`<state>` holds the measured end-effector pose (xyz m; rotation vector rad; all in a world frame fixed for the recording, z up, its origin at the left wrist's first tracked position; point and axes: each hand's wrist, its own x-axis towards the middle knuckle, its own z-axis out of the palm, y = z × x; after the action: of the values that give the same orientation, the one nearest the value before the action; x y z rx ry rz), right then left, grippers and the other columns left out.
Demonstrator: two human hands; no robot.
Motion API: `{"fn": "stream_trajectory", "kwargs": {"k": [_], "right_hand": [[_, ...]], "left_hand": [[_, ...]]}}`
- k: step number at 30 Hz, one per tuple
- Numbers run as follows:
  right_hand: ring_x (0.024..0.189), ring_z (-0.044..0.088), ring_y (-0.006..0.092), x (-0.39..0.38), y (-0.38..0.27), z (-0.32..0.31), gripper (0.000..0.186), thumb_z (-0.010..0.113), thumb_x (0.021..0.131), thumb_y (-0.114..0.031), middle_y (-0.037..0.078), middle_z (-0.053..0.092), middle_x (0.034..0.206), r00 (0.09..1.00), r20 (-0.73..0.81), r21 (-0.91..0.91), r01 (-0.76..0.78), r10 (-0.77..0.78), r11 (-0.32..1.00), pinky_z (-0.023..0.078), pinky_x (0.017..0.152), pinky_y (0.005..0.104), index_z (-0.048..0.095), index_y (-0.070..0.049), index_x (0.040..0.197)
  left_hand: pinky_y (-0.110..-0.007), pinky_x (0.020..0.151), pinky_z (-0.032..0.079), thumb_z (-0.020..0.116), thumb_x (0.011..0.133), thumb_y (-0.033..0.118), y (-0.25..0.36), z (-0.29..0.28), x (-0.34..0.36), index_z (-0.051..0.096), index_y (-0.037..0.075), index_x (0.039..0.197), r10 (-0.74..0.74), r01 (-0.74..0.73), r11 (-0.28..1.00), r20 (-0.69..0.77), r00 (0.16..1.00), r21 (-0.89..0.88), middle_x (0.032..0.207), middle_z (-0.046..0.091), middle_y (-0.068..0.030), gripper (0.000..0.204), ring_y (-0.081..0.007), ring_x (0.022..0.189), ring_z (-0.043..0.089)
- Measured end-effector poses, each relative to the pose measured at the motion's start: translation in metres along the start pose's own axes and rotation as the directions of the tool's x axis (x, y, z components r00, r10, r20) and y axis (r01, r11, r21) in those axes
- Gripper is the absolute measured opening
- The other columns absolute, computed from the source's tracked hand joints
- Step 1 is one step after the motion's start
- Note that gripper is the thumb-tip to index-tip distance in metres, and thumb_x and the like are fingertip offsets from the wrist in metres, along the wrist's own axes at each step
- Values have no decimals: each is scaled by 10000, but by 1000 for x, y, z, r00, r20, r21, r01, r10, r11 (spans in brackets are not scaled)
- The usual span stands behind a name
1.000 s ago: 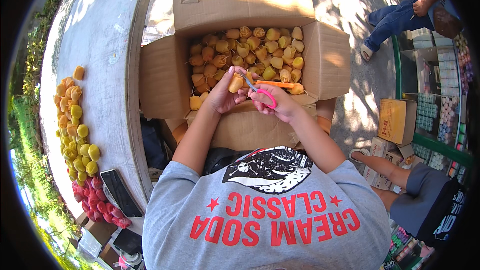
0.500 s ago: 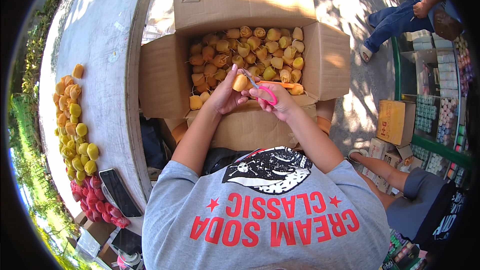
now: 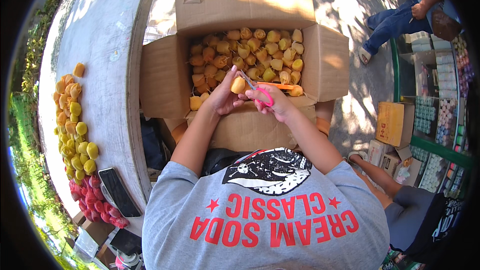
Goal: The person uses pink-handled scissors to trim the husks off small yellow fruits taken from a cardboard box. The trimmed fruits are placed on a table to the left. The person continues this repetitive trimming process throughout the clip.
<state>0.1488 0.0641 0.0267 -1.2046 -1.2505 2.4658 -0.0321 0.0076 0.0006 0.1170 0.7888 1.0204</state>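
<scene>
My left hand (image 3: 225, 95) holds a small orange bud-shaped piece (image 3: 238, 85) between thumb and fingers. In my right hand (image 3: 275, 101) is a pair of scissors (image 3: 267, 97) with pink handles, its blades pointing up and left beside the piece. Just above that hand lies a slim orange object (image 3: 277, 85); whether my fingers touch it I cannot tell. Both hands are over the near edge of an open cardboard box (image 3: 245, 17). Inside, many similar orange and yellow pieces (image 3: 270, 50) are packed together, some with thin strings sticking out.
On the pale table (image 3: 107, 55) at left are more orange, yellow and red pieces (image 3: 80, 145) and a phone (image 3: 120, 192). A person in jeans (image 3: 400, 17) stands at the far right, by shelves of goods (image 3: 440, 95). Another person's leg (image 3: 380, 175) and smaller boxes (image 3: 392, 125) are nearer.
The scissors and my right hand have shifted slightly left, and the orange piece in my left hand has turned a little. At right, the nearer person has moved slightly lower in view.
</scene>
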Motion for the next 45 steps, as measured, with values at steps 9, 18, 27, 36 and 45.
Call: {"fn": "stream_trajectory", "kwargs": {"k": [9, 18, 27, 36, 45], "right_hand": [[423, 405, -3, 5, 10, -4, 286, 740, 860, -345, -59, 501, 589, 999, -28, 5, 34, -34, 999, 267, 362, 149, 621, -89, 906], [400, 432, 31, -3, -1, 0, 369, 746, 831, -424, -36, 508, 549, 1000, -13, 49, 2, -2, 999, 293, 370, 161, 599, -85, 823], [406, 445, 40, 2, 4, -3, 310, 747, 849, -360, -35, 517, 556, 998, -54, 9, 34, -33, 999, 321, 387, 169, 594, -91, 837], [723, 557, 86, 19, -10, -10, 413, 799, 806, -214, 6, 579, 805, 753, -387, -590, 242, -533, 770, 488, 652, 246, 570, -23, 1091], [824, 675, 329, 55, -20, 13, 332, 656, 787, -345, 116, 696, 844, 893, -217, -958, -118, -394, 260, 520, 706, 447, 651, -102, 1014]], "left_hand": [[-147, 379, 361, 402, 972, 609, -3, -1, 3, 495, 155, 1063, -20, 21, 998, 13, 1000, -57, 946, 609, -61, 472, -51, 563, 501], [-141, 384, 356, 393, 975, 609, 0, 4, -1, 474, 166, 1043, -60, 60, 998, 9, 998, -21, 816, 530, -8, 456, -49, 568, 466], [-166, 494, 419, 436, 983, 545, -5, -7, 3, 494, 156, 1101, -54, 47, 997, 127, 990, 58, 864, 530, 7, 411, -69, 663, 503], [-319, 730, 529, 620, 893, 242, -3, -13, 5, 583, 153, 1098, 320, -247, 928, -253, 913, 279, 1044, 582, -17, 226, -126, 908, 580], [-237, 441, 449, 603, 917, 194, 5, -54, 19, 551, 111, 1167, 746, -248, 613, -445, 495, 750, 929, 570, -32, 268, -82, 602, 555]]}}
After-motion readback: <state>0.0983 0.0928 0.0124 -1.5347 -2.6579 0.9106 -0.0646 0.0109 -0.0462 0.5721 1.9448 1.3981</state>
